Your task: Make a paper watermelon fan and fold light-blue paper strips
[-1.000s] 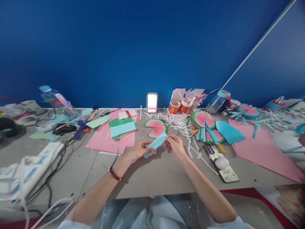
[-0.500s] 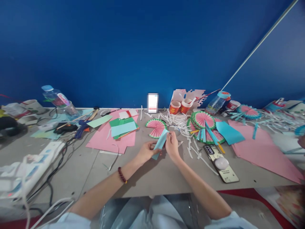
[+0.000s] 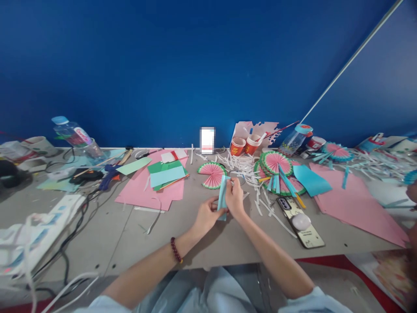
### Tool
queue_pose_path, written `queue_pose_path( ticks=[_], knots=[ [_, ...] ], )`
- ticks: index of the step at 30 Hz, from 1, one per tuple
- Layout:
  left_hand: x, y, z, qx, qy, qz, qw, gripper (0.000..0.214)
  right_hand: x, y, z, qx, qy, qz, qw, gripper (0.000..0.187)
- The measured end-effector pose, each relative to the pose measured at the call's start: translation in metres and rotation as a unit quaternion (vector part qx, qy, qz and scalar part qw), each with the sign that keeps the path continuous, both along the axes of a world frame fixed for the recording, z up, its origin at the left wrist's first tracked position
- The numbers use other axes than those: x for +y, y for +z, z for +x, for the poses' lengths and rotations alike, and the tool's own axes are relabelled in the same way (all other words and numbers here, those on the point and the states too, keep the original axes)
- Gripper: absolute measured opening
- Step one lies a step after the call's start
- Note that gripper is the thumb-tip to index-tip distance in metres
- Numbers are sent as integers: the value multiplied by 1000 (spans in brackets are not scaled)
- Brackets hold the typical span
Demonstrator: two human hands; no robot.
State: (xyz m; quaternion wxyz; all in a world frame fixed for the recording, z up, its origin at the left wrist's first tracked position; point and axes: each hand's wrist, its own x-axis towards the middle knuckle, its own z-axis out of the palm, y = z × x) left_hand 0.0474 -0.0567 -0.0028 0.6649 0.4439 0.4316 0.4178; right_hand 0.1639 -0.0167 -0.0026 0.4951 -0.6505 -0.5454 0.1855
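Observation:
A folded strip of light blue paper [image 3: 222, 196] is held upright between both hands, just above the grey table. My left hand [image 3: 207, 214] pinches its lower end, thumb in front. My right hand [image 3: 235, 195] grips its upper right edge with the fingers curled. Right behind the strip lies a pleated pink paper fan with a green rim [image 3: 212, 174], opened into most of a circle. Farther right, several similar watermelon-like fans [image 3: 276, 164] are stacked, with blue paper strips on top.
Pink sheets [image 3: 137, 191] with green and blue paper lie to the left. White paper shreds [image 3: 243, 167] and red paper cups [image 3: 253, 144] stand behind. A phone [image 3: 308, 232] with a white oval object lies right. Cables and a power strip [image 3: 48, 234] occupy the far left.
The blue strip has turned from slanted to nearly upright and looks narrower. My left hand has moved right, closer to my right hand. The camera view has shifted slightly.

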Motion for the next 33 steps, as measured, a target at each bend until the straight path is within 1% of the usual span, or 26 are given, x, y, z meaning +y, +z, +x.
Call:
queue_pose_path(
  ticks=[3, 6, 9, 11, 14, 16, 20, 27, 33],
  knots=[
    [-6, 1, -2, 29, -24, 25, 999, 60, 1, 1, 2, -5, 11, 13, 1000, 26],
    [-7, 5, -7, 83, -32, 56, 994, 54, 0, 2, 4, -5, 29, 10, 1000, 25],
    [0, 12, -14, 104, 11, 79, 991, 45, -3, 0, 2, -11, 71, -3, 997, 24],
    [9, 16, -19, 89, 43, 89, 991, 41, -8, -2, -1, -15, 110, -3, 994, 23],
    [22, 20, -26, 60, 85, 85, 991, 36, -15, -3, -7, -8, 155, -8, 988, 22],
    [27, 22, -30, 48, 92, 80, 991, 32, -19, -2, -10, -8, 169, -15, 986, 22],
    [28, 26, -36, 44, 80, 71, 993, 26, -23, 0, -11, -20, 173, -20, 985, 21],
    [31, 27, -39, 54, 101, 45, 992, 20, -21, -3, -10, -11, 155, -17, 988, 21],
    [31, 29, -39, 28, 100, 69, 992, 17, -22, -2, -13, -7, 162, -18, 987, 21]
  ],
)
